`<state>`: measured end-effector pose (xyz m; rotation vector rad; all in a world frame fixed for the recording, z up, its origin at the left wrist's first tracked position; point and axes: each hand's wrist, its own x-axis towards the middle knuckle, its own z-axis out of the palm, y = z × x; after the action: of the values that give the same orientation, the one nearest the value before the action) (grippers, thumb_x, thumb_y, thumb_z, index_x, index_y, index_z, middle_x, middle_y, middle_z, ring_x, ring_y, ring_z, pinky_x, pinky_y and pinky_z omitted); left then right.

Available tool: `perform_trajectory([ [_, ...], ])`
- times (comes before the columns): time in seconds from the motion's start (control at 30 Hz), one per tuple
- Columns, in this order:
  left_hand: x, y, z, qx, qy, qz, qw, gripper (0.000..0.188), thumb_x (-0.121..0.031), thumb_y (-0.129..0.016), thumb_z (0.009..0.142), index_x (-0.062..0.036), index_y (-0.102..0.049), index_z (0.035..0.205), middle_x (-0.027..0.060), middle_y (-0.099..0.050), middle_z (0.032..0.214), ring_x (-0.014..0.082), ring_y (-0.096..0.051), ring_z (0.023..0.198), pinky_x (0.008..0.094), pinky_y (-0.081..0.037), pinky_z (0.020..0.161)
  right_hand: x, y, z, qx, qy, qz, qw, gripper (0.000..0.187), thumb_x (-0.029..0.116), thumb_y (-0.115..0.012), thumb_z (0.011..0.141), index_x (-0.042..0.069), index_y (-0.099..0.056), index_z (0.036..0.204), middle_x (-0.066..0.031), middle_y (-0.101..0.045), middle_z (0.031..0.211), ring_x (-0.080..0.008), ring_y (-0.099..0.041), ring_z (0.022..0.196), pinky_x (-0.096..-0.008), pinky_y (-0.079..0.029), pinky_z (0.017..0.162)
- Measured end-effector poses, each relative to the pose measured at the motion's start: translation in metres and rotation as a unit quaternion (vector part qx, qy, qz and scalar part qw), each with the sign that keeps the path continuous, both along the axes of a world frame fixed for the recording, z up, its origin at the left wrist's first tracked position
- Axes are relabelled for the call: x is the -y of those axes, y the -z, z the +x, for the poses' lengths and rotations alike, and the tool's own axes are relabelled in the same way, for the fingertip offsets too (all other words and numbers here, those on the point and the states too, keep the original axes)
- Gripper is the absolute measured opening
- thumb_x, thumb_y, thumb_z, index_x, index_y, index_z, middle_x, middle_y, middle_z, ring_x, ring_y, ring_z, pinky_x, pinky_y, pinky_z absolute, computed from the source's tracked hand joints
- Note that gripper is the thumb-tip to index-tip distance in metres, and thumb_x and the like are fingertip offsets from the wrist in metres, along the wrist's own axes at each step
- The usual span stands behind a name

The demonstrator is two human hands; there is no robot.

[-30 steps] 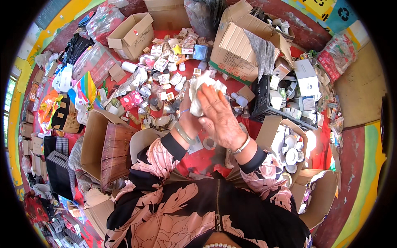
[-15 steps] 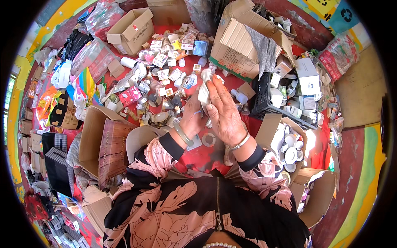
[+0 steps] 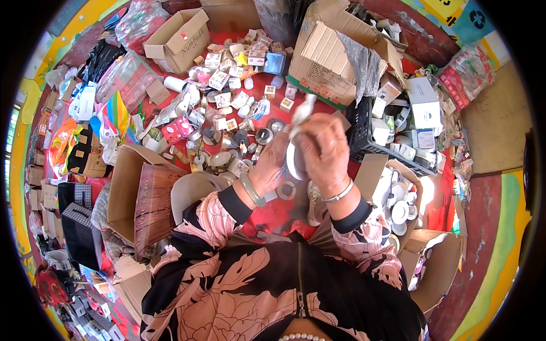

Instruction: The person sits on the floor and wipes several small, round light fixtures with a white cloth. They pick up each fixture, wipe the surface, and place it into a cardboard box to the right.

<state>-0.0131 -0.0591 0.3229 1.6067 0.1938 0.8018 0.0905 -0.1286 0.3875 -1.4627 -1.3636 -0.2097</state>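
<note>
While L hand clamps white disc, R hand clutches cloth at far side
Disc prob. light, stiff; best held by rim

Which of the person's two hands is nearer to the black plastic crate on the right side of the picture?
Right. The right hand is just left of the black plastic crate; the left hand is farther left, beyond the right one.

A black crate holding white cartons stands beside a torn cardboard box, with a crumpled plastic bag farther right.
</note>
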Motion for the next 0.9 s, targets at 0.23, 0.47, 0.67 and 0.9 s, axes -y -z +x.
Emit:
perform_trajectory([
  [0.23, -0.022, 0.004, 0.002, 0.017, -0.051, -0.042, 0.998, 0.037, -0.030, -0.030, 0.098, -0.0030, -0.048, 0.116, 0.0081, -0.055, 0.107, 0.0148, -0.056, 0.099, 0.0283, -0.047, 0.083, 0.006, 0.011, -0.031, -0.035, -0.082, -0.019, 0.996, 0.023, -0.005, -0.067, 0.066, 0.006, -0.058, 0.085, -0.0102, -0.056, 0.088, -0.0287, -0.055, 0.084, -0.0348, -0.046, 0.074],
  [0.47, -0.010, -0.024, 0.004, 0.047, 0.037, -0.445, 0.893, 0.043, -0.038, -0.030, 0.098, -0.0033, -0.050, 0.114, 0.0072, -0.057, 0.105, 0.0130, -0.057, 0.095, 0.0282, -0.046, 0.083, -0.003, 0.009, -0.005, -0.120, 0.025, 0.015, 0.992, 0.019, -0.004, -0.065, 0.069, 0.006, -0.057, 0.084, -0.0115, -0.055, 0.088, -0.0286, -0.055, 0.083, -0.0348, -0.046, 0.072],
  [0.67, -0.009, -0.042, -0.012, 0.036, -0.020, -0.135, 0.990, 0.047, -0.041, -0.031, 0.097, -0.0018, -0.049, 0.116, 0.0091, -0.058, 0.105, 0.0156, -0.058, 0.094, 0.0296, -0.047, 0.084, 0.001, 0.006, -0.025, -0.035, -0.003, 0.008, 0.999, 0.021, -0.005, -0.064, 0.069, 0.006, -0.057, 0.086, -0.0109, -0.055, 0.088, -0.0288, -0.054, 0.084, -0.0352, -0.045, 0.075],
  [0.9, -0.019, -0.050, -0.015, 0.017, -0.069, -0.036, 0.997, 0.036, -0.029, -0.033, 0.097, -0.0010, -0.047, 0.115, 0.0107, -0.058, 0.107, 0.0174, -0.058, 0.097, 0.0299, -0.049, 0.079, 0.005, 0.011, -0.020, -0.056, -0.024, -0.015, 0.998, 0.021, -0.006, -0.065, 0.067, 0.006, -0.058, 0.083, -0.0092, -0.055, 0.086, -0.0267, -0.054, 0.083, -0.0342, -0.045, 0.074],
])
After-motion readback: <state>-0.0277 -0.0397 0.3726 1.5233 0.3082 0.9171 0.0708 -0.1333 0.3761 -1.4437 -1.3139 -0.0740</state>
